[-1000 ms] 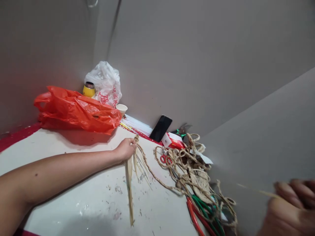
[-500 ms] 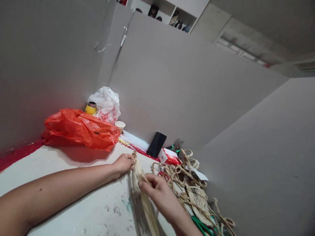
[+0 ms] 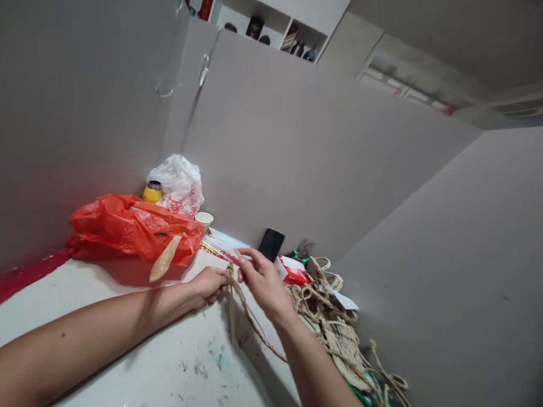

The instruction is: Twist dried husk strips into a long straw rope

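My left hand (image 3: pixel 213 284) is closed around the top of a braided straw cord (image 3: pixel 254 322) over the white table, with the knotted tip (image 3: pixel 229 268) poking out above the fingers. Just right of it, my right hand (image 3: pixel 257 271) is raised, its thumb and forefinger pinching a thin pale strand. A flat pale strip (image 3: pixel 165 259) shows in front of the orange bag, above my left forearm. From my left hand the cord runs down to the right, passing behind my right forearm, and another pale strip (image 3: pixel 232 319) hangs below my left hand.
An orange plastic bag (image 3: pixel 131 226) lies at the back left, near a white bag (image 3: pixel 180 183), yellow jar (image 3: pixel 153 193) and paper cup (image 3: pixel 204 219). A black phone (image 3: pixel 271 244) leans at the back. Tangled straw cords (image 3: pixel 335 333) and pliers (image 3: pixel 303 252) are on the right.
My right hand has moved up and slightly left, away from the hanging strips. A pale strip now shows before the orange bag, and the braided cord is more exposed. My left hand keeps its hold.
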{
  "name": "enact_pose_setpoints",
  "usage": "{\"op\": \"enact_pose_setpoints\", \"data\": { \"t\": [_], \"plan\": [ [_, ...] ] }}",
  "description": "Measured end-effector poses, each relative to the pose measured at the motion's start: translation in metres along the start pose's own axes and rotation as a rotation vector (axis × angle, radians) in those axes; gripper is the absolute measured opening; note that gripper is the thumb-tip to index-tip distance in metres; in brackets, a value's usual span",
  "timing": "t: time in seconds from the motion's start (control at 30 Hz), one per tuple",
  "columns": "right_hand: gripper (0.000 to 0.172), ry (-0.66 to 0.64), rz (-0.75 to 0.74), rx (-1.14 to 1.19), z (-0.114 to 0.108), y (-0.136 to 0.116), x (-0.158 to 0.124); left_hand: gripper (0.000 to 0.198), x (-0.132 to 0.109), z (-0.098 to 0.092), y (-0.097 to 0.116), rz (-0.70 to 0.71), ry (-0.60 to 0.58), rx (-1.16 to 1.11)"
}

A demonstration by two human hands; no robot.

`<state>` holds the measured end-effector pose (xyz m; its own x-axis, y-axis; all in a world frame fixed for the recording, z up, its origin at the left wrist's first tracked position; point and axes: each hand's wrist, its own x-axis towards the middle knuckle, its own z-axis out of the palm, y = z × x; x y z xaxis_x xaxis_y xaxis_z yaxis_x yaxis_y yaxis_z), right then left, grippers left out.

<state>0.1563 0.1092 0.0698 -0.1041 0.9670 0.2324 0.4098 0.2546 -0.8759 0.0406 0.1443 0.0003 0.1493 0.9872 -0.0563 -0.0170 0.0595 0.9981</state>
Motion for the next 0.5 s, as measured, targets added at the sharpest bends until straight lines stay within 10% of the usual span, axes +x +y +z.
{"op": "enact_pose_setpoints", "data": {
  "t": [0.2, 0.5],
  "plan": [
    [0.026, 0.078, 0.242, 0.094, -0.029, 0.064, -0.02, 0.025, 0.008, 0.001, -0.016, -0.209, -0.349, -0.125],
    [0.022, 0.117, 0.261, 0.048, -0.001, 0.08, -0.017, 0.016, 0.011, 0.003, -0.016, -0.229, -0.34, -0.175]
  ]
}}
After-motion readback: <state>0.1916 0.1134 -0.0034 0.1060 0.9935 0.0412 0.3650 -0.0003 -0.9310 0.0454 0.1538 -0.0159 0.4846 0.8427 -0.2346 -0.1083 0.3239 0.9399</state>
